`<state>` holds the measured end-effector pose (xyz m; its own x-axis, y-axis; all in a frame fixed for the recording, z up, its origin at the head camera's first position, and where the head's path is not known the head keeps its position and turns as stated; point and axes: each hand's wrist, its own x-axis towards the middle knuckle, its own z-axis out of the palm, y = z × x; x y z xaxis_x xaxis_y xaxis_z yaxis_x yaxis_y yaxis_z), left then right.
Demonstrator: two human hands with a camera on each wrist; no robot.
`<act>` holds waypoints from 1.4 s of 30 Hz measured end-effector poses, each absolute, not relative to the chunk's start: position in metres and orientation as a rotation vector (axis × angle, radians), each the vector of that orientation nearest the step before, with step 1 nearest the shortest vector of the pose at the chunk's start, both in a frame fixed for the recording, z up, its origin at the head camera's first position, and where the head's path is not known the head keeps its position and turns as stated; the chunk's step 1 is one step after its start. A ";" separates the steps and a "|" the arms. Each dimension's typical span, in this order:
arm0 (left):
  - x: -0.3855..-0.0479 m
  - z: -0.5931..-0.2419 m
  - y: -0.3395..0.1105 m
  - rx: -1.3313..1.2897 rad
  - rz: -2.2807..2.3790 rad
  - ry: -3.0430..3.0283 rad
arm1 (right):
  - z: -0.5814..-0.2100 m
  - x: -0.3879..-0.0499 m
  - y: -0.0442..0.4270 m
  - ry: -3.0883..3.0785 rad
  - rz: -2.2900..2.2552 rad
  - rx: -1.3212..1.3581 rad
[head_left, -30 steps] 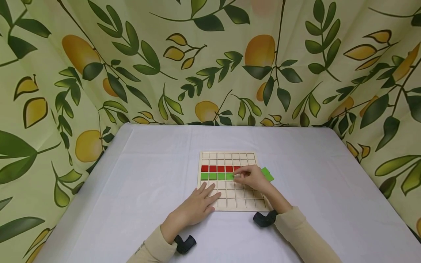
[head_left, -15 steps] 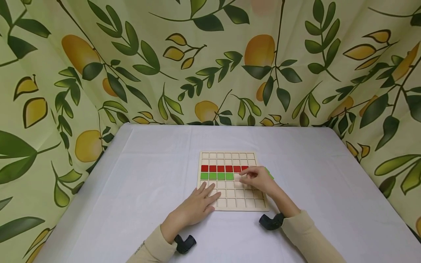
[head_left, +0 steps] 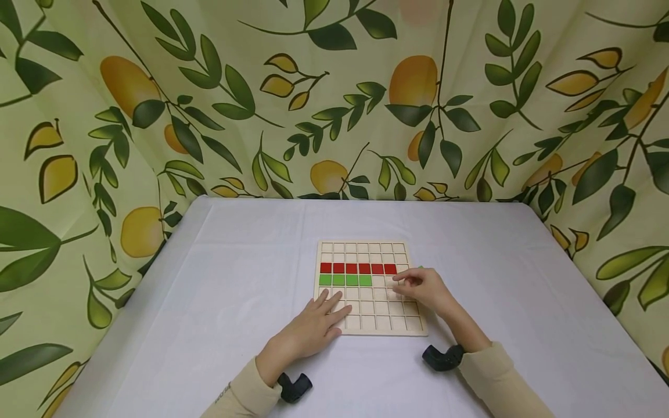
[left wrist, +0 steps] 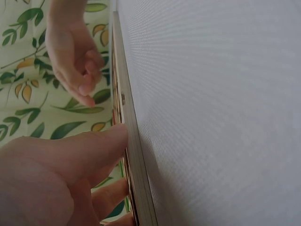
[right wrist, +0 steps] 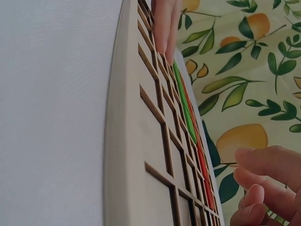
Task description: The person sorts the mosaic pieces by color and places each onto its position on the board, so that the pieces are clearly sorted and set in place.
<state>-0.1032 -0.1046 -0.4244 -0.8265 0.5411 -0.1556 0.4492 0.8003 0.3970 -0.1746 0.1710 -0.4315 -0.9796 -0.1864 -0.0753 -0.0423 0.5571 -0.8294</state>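
Note:
A wooden grid board (head_left: 360,323) lies flat on the table. One of its rows holds several red square tiles (head_left: 364,268). Directly below them is a shorter row of green square tiles (head_left: 352,280). My left hand (head_left: 312,326) rests on the board's lower left part with fingers spread, and its thumb touches the edge in the left wrist view. Over the right side hovers my right hand (head_left: 425,288), fingers loosely bent. In the right wrist view, nothing shows between the right fingers (right wrist: 273,162). A green sliver (head_left: 421,267) peeks out behind that hand, mostly hidden.
A white cloth (head_left: 235,261) covers the table around the board. Behind and at both sides hangs a curtain (head_left: 334,116) patterned with fruit and leaves. A black curved piece sits at each wrist, such as the right one (head_left: 442,357).
My right hand has moved to the right, off the green row, uncovering more red tiles and bare cells. It now hides most of the green pieces beside the board. My left hand has stayed still.

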 end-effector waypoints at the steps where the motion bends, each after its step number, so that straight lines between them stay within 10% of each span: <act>1: -0.103 -0.424 -0.105 0.765 0.507 2.728 | -0.431 -0.174 0.172 2.631 -1.400 -0.191; 42: -0.102 -0.424 -0.105 0.765 0.512 2.726 | -0.436 -0.168 0.220 2.744 -1.366 -0.068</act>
